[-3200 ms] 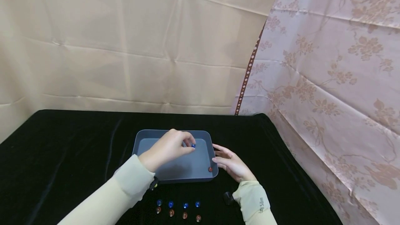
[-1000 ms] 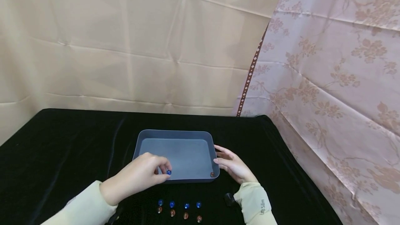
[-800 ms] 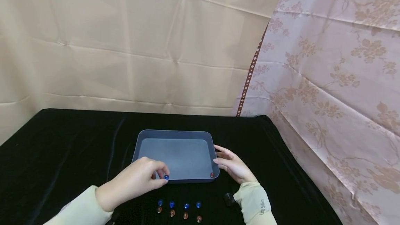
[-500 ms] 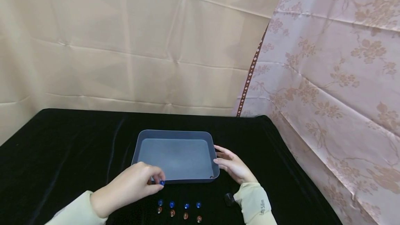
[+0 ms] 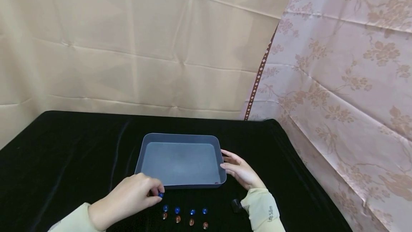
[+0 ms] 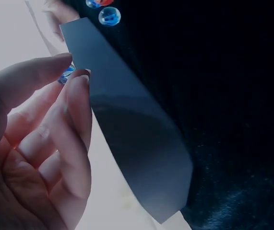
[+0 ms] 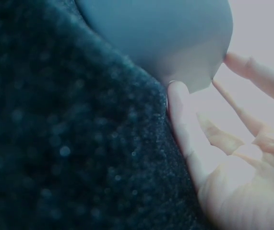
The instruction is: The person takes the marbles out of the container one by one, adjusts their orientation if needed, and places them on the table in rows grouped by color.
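Note:
Just in front of the tray's near left edge, my left hand (image 5: 127, 198) pinches a blue glass marble (image 5: 161, 195) between thumb and fingertips. The left wrist view shows this marble (image 6: 67, 74) partly covered by the fingers. My right hand (image 5: 241, 172) rests its extended fingertips and thumb against the right end of the blue-grey rectangular tray (image 5: 180, 164). Inside the tray, a reddish-brown marble (image 5: 216, 183) shows only as a sliver behind the near wall at the right corner. From the right wrist, the thumb (image 7: 179, 103) lies right at the tray's outer wall (image 7: 160, 33).
Between tray and person lie two rows of several marbles: blue ones (image 5: 177, 210) farther off, brownish ones (image 5: 178, 219) nearer. A black cloth (image 5: 80, 153) covers the table. Behind hangs a beige curtain (image 5: 145, 46), with a floral pink one (image 5: 338, 63) at the right.
My left hand has carried the blue marble from over the tray back toward me and leftward, past its near edge. The brown marble has shifted to the near wall. My right hand stays put.

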`<state>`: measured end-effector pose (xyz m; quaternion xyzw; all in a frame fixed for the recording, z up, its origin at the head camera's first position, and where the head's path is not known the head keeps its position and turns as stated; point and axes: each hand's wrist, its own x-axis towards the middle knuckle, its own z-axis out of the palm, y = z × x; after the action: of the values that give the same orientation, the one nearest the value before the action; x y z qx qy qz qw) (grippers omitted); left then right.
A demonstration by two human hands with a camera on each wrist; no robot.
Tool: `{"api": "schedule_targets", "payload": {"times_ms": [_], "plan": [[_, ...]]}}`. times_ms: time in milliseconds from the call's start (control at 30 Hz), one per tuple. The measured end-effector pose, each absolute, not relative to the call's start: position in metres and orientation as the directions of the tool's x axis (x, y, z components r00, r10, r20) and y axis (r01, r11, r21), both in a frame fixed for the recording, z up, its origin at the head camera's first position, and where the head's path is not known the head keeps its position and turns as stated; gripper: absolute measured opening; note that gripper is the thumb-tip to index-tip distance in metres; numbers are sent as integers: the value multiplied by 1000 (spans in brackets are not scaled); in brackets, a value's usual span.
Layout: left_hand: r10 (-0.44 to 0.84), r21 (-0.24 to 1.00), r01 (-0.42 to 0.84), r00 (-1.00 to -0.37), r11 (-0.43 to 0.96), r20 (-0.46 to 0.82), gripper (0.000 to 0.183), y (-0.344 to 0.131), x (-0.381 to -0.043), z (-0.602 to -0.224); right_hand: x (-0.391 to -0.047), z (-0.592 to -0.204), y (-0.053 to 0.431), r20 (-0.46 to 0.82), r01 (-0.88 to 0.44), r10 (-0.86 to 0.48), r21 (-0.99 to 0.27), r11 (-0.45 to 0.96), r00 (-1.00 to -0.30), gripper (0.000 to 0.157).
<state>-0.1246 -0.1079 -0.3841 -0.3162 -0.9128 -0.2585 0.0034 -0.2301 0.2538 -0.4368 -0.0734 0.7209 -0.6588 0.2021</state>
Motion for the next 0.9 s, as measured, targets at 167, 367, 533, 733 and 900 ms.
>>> {"api": "schedule_targets", "payload": {"times_ms": [167,367,533,733,900], "plan": [[567,462,559,-812,689,136,8,-110,-124,-387,-230,-437,254,-200,165,-368,-979,122,-908,62],[573,454,556,-811,696,115,7,-114,-124,-394,-230,-436,254,-204,170,-369,-978,125,-907,63],[573,459,540,-816,705,80,8,-115,-125,-398,-231,-436,254,-203,175,-380,-979,106,-902,63],[582,471,536,-811,701,57,8,-116,-125,-401,-231,-435,254,-199,178,-385,-980,89,-901,63],[594,484,538,-803,691,44,8,-117,-127,-404,-231,-435,253,-198,175,-383,-980,95,-902,62]]}}
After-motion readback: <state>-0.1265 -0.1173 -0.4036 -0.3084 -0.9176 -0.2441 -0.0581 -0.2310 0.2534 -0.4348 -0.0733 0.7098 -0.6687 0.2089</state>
